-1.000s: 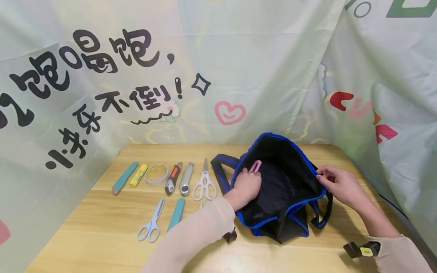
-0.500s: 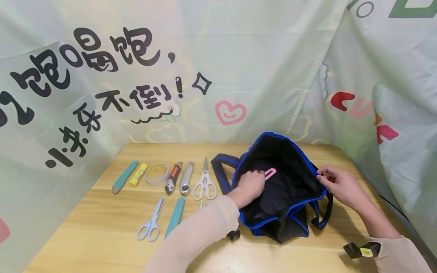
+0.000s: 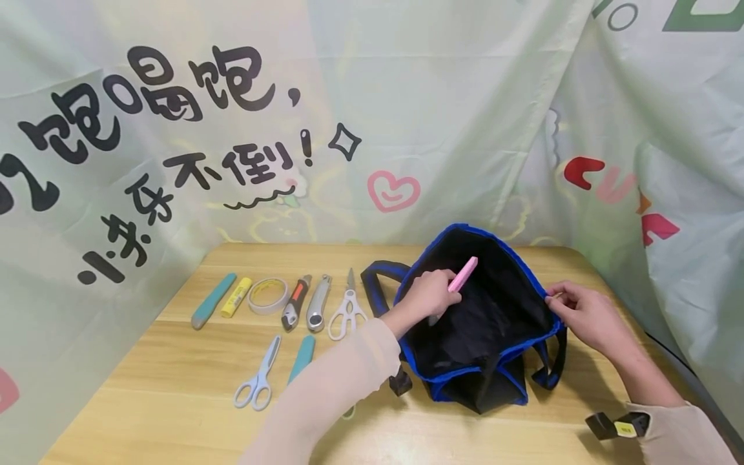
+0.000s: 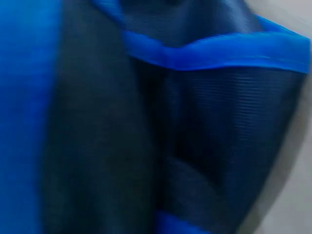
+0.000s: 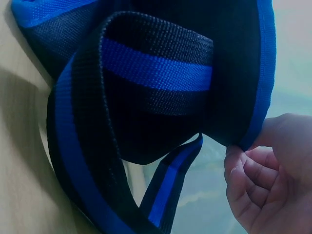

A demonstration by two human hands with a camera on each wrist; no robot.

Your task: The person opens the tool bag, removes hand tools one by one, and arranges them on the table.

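Note:
A black tote bag with blue edging (image 3: 515, 257) stands with its mouth turned toward me. My left hand (image 3: 427, 297) is inside that mouth and grips a slim pink tool (image 3: 464, 274). The tool's pink end points up and right; a greyish end shows below the hand, and its exact kind is unclear. At the bag's right corner, my right hand (image 3: 587, 313) pinches the blue rim between thumb and fingers. The right wrist view shows this hold on the rim (image 5: 263, 73). In the left wrist view, only the bag's outer pocket (image 4: 229, 112) appears, without the hand.
Left of the bag lie a teal-handled tool (image 3: 214, 301), yellow glue stick (image 3: 236, 297), tape roll (image 3: 252, 298), two cutters (image 3: 296, 303), white scissors (image 3: 348, 313), blue scissors (image 3: 258, 381) and another teal tool (image 3: 301, 356). A strap (image 5: 161, 66) hangs near my right hand.
The pink tool first shifted rightward inside the bag, then its pink end swung upward as my left hand turned. My right hand keeps its hold on the rim.

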